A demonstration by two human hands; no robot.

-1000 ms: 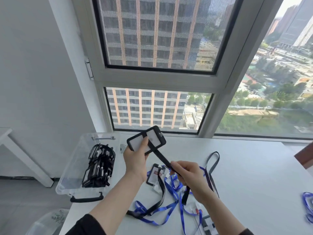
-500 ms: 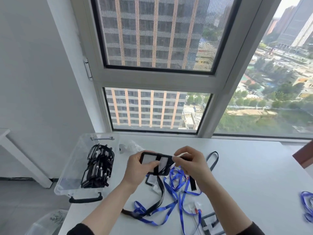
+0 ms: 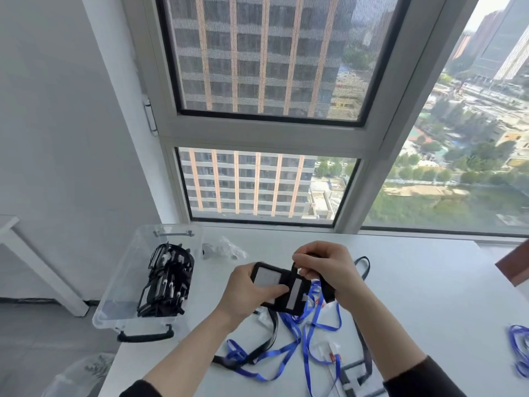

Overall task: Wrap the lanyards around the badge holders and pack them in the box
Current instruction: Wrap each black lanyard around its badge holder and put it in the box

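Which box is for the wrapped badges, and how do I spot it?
Find the big window, then the white table under it. At the table's left edge sits a clear plastic box with a black handle. Unlike the loose lanyards nearby, it is see-through and holds a bundle of wrapped black badge holders.

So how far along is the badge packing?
Done: a bundle of wrapped black holders sits in the clear box. In hand: left hand grips a badge holder, right hand holds its black lanyard across it. Left: blue lanyards lie loose on the table.
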